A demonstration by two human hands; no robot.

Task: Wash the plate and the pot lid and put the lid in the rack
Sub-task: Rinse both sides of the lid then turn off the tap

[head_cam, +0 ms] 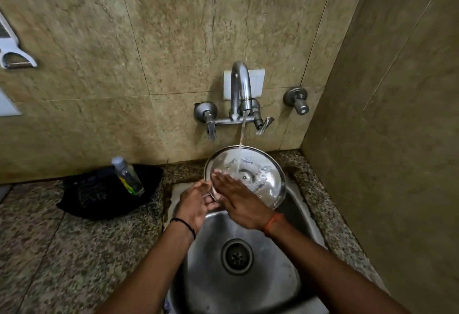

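Item: pot lid point(258, 172), steel, round, small centre fitting showing, so prob. underside up; plate-or-lid call is a judgement. Loc: held tilted over back of sink point(293, 216), under tap point(241, 85), water stream point(242, 134) landing on upper-centre of disc. Left hand point(196, 204): at lid's near-left rim, fingers curled, seemingly gripping the edge from below; exact finger hold partly hidden by the other hand. Right hand point(238, 197): flat, fingers together and extended, palm down on lid's near-left face, rubbing posn; holds nothing. Lid lies ahead of and above both hands, its far rim close to the wall, its right rim over the sink's right edge. Step in hand (judged): rinse/rub of lid. To do well: keep the rim grip firm, as wet steel is slippery; keep disc tilted so water runs off into basin, not onto counter point(74, 251); rotate the lid so the stream reaches all parts; sweep flat palm across the whole face incl. rim and around centre fitting; turn over for the other side. Risk: splash off a shallow tilt; slip if only 1 hand supports. Also present: bottle point(128, 175) standing on dark cloth point(99, 199), left of sink, well apart from hands. Drain point(237, 256) open, below the forearms. Rack: not in view. Plate: not seen; status unknown.
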